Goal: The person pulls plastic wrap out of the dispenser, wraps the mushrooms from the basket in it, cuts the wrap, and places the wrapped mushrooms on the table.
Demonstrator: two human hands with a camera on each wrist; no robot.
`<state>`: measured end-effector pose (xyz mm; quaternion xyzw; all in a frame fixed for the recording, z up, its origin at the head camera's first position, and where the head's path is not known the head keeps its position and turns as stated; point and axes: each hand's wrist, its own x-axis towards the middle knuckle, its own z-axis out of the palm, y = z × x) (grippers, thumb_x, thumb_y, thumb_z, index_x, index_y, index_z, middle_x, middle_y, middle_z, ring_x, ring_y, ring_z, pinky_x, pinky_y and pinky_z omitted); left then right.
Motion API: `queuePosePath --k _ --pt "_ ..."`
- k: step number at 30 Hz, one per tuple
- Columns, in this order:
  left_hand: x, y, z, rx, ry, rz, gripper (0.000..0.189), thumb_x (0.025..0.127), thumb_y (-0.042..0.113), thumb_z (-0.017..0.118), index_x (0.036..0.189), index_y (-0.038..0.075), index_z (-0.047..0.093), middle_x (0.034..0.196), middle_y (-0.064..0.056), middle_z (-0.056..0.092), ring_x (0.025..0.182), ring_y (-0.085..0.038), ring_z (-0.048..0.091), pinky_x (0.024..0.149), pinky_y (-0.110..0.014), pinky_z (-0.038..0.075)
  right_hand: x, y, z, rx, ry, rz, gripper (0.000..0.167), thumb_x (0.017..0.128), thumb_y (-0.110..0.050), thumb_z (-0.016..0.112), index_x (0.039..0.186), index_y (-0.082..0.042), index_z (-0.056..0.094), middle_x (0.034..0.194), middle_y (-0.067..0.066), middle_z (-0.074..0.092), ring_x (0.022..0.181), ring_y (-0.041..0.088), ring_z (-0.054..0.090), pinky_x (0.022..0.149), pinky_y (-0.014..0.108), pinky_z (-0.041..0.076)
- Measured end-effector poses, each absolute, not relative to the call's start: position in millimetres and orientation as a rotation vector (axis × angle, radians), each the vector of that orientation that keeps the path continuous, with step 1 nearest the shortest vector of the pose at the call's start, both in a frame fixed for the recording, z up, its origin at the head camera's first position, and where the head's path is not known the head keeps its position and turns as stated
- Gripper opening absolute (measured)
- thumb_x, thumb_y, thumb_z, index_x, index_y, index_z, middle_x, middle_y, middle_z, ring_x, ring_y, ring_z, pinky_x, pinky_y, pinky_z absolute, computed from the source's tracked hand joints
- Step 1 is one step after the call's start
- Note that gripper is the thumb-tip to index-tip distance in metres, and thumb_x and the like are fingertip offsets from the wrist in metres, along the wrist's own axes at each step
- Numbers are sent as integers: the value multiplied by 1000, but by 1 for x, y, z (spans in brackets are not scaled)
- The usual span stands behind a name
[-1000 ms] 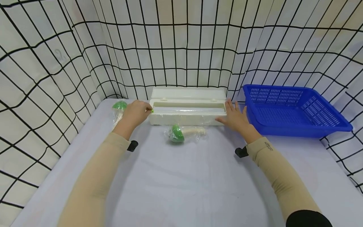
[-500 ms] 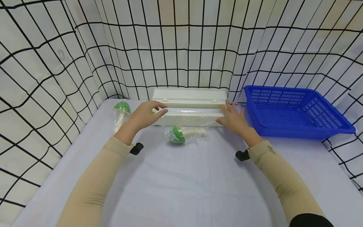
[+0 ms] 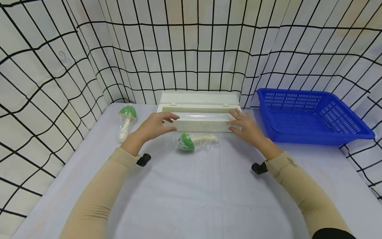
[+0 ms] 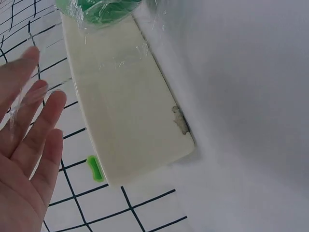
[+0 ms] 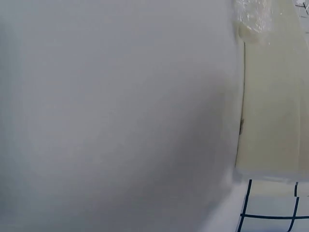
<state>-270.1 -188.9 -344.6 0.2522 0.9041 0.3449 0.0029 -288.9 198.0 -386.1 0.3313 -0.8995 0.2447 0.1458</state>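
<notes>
A white cling film dispenser box [image 3: 200, 126] stands at the back with its lid raised, and clear cling film [image 3: 206, 115] lies over its opening. My left hand [image 3: 153, 126] is at the box's left end, thumb and fingers apart; in the left wrist view, film crosses its fingertips. My right hand [image 3: 247, 130] is at the right end, fingers spread over the front edge. A small green slider [image 4: 95, 168] sits at the box's edge. Just in front lies a film-wrapped mushroom [image 3: 186, 142] with green cap and pale stem.
A second wrapped mushroom [image 3: 127, 114] lies at the back left, beside the left wrist. To the right stands a blue plastic basket [image 3: 313, 137]. Black wire mesh [image 3: 197, 61] walls surround the white-covered table [image 3: 197, 192].
My left hand has let go of the green slider at the box's left corner and moved right, fingers parting. My right hand has shifted slightly, its fingers now over the box's front edge.
</notes>
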Motion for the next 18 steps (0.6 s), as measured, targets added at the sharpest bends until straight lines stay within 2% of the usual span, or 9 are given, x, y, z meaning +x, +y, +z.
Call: queuePosePath --k 5,8,12,18 --pt "-269 -189 -347 804 2826 1052 30 95 2 71 125 5 71 100 -6 76 101 -27 68 93 -47 51 -280 201 -390 1188 -2462 709 19 83 8 79 101 3 78 133 21 63 134 46 49 112 60 35" --pt "-267 -190 -347 794 2839 1023 26 94 1 71 120 5 74 96 -5 76 99 -27 67 91 -46 51 -274 204 -393 1313 -2443 679 19 79 11 81 96 1 79 118 17 72 123 43 60 100 56 49" --pt "-266 -192 -348 798 2828 1011 17 95 1 71 111 3 77 99 -9 77 97 -27 68 90 -46 52 -268 207 -395 1441 -2462 602 19 79 10 81 94 -1 79 113 12 75 117 39 65 93 51 55" --pt "-266 -193 -348 830 2857 974 10 94 -1 71 99 3 79 99 -6 77 95 -24 67 88 -45 53 -260 205 -394 1552 -2370 512 19 76 7 83 91 -4 79 125 12 71 117 36 66 91 49 56"
